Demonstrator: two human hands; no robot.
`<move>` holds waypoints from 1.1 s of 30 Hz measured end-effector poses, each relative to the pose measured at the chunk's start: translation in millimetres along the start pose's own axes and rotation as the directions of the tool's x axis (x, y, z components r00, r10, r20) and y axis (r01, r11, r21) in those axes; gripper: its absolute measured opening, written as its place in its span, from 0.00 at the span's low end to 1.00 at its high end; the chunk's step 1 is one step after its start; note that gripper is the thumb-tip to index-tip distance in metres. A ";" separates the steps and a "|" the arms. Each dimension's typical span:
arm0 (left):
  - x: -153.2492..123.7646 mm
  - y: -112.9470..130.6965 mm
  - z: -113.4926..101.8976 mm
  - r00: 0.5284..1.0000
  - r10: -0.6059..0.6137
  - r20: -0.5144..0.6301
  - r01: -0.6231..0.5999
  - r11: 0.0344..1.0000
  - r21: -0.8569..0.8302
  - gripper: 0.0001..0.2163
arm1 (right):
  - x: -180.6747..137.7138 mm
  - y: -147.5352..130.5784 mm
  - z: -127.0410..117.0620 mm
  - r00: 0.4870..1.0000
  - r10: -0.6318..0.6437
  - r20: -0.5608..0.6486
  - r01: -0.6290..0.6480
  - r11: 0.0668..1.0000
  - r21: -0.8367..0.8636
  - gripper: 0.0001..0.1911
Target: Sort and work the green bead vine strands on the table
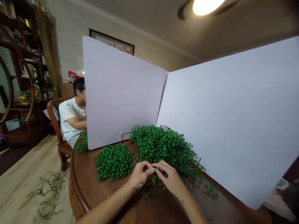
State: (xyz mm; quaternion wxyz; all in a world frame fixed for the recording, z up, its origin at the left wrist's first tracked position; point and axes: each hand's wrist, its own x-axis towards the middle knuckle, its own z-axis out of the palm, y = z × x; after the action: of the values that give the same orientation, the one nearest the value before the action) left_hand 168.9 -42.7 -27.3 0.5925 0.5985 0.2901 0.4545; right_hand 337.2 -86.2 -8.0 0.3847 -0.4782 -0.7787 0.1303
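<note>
My left hand (pixel 140 176) and my right hand (pixel 170 179) meet over the round wooden table (pixel 81 186), fingertips pinched together on a thin green sprig (pixel 156 169) of small plastic beads. More loose sprig stems (pixel 150 190) lie under both hands. Just beyond my hands rises a big heap of green beaded sprigs (pixel 163 146). A smaller, denser pile of green bead pieces (pixel 114 161) sits to the left of my left hand.
Two white divider boards (pixel 121 93) (pixel 229 118) stand upright behind the heaps. Past the left board, another person in a white shirt (pixel 70 119) sits on a wooden chair. Stripped stems litter the floor (pixel 44 196) at left. Dark shelves stand far left.
</note>
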 end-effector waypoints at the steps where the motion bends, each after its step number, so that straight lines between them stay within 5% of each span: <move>1: -0.1 0.4 -0.1 1.000 0.006 -0.003 -0.006 1.000 0.011 0.22 | -0.2 0.0 -0.5 1.000 -0.007 -0.001 0.007 1.000 -0.005 0.11; 20: -5.2 19.1 -10.9 0.971 0.199 0.135 -0.216 0.969 0.124 0.13 | -3.2 -30.1 18.1 0.952 -0.066 -0.299 -0.002 0.976 -0.220 0.13; 29: -10.0 27.8 -5.3 0.925 0.374 0.066 -0.379 0.897 0.228 0.10 | -1.8 -42.8 32.0 0.882 0.041 -0.470 -0.073 0.996 -0.050 0.14; 33: -25.8 30.5 12.5 0.883 0.389 0.262 -0.450 0.862 0.235 0.10 | 1.1 -26.6 22.3 0.797 0.134 -0.589 -0.144 0.989 0.030 0.15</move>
State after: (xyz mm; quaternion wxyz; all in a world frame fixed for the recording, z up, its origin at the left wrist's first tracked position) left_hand 163.4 -75.1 -1.3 0.4116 0.7711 0.1524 0.4613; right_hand 303.7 -95.1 -7.2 0.5924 -0.5540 -0.5849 -0.0031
